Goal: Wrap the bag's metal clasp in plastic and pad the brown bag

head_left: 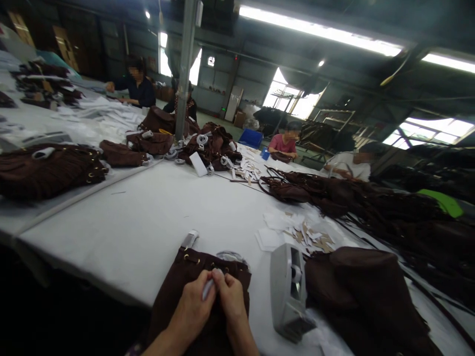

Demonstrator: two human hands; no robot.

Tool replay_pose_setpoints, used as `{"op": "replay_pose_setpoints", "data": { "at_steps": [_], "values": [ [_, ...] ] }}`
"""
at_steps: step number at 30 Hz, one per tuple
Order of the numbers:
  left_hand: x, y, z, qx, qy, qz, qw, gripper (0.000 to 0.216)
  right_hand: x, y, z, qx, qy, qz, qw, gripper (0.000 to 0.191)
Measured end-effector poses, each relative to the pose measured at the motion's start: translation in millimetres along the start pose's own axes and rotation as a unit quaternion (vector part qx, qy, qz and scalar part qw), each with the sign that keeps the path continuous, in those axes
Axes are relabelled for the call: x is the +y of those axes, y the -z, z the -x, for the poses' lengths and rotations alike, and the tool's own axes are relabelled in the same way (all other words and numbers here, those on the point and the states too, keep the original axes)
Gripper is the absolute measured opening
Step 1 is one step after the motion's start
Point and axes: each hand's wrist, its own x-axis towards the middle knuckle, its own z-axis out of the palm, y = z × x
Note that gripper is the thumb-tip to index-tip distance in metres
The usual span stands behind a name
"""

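Note:
A dark brown bag with brass-coloured eyelets along its top edge lies in front of me at the table's near edge. Over its upper part, my left hand is closed around a small whitish strip. My right hand meets it, thumb and fingers pinched together at the strip's upper end. The fingertips hide what exactly is between them. A white-wrapped piece sticks up at the bag's top left corner, and a clear-wrapped grey piece lies behind its top edge.
Right of the bag stands a grey tape dispenser, beside another brown bag. Paper scraps lie behind it. More brown bags are heaped on the white table. A metal post rises from the far side; several people sit beyond.

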Motion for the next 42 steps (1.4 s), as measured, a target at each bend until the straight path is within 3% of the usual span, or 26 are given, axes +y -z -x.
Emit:
{"op": "replay_pose_setpoints", "data": {
  "at_steps": [2, 10, 13, 16, 18, 19, 21, 22, 25, 28, 35, 42],
  "values": [
    [-0.4, 1.2, 1.6, -0.007, 0.005, -0.003, 1.000, 0.025, -1.7, -4.0, -1.6, 0.004, -0.002, -0.006, 1.000, 0.043],
    [-19.3, 9.5, 5.9, -0.088, 0.170, 0.120, 0.974, 0.041, 6.0, -7.5, -1.0, 0.028, 0.010, 0.023, 0.999, 0.041],
    [-18.7, 13.2, 10.5, -0.071, 0.176, 0.131, 0.973, 0.041, -3.9, -9.0, 10.8, 0.020, 0.022, 0.049, 0.998, 0.040],
    [-16.5, 16.7, 14.6, -0.064, 0.160, 0.115, 0.978, 0.041, -21.8, 16.9, 29.5, 0.026, 0.075, 0.099, 0.992, 0.041],
    [-17.5, 17.9, 15.3, -0.067, 0.159, 0.113, 0.979, 0.041, -32.4, 55.6, 42.0, 0.140, 0.133, 0.136, 0.972, 0.040],
    [-19.1, 17.7, 15.2, -0.069, 0.160, 0.114, 0.978, 0.042, -35.7, 79.7, 47.5, 0.241, 0.154, 0.154, 0.946, 0.041],
    [-23.6, 15.9, 14.3, -0.074, 0.162, 0.121, 0.977, 0.043, -36.9, 130.2, 55.6, 0.400, 0.158, 0.182, 0.884, 0.047],
    [-26.2, 14.5, 13.7, -0.078, 0.164, 0.124, 0.975, 0.043, -34.7, 152.9, 57.6, 0.439, 0.135, 0.186, 0.868, 0.052],
    [-31.9, 11.4, 12.2, -0.087, 0.174, 0.133, 0.972, 0.047, -20.8, 196.1, 55.4, 0.368, 0.035, 0.169, 0.914, 0.057],
    [-32.6, 11.5, 12.7, -0.079, 0.173, 0.134, 0.973, 0.048, -7.9, 202.4, 46.9, 0.300, 0.011, 0.161, 0.940, 0.054],
    [-26.9, 8.7, 21.2, -0.020, 0.158, 0.118, 0.980, 0.050, -12.4, 193.3, 39.5, 0.314, 0.036, 0.158, 0.935, 0.043],
    [-19.4, 4.9, 21.7, 0.010, 0.151, 0.115, 0.982, 0.051, -13.6, 186.9, 70.1, 0.360, 0.073, 0.087, 0.926, 0.035]
  ]
}}
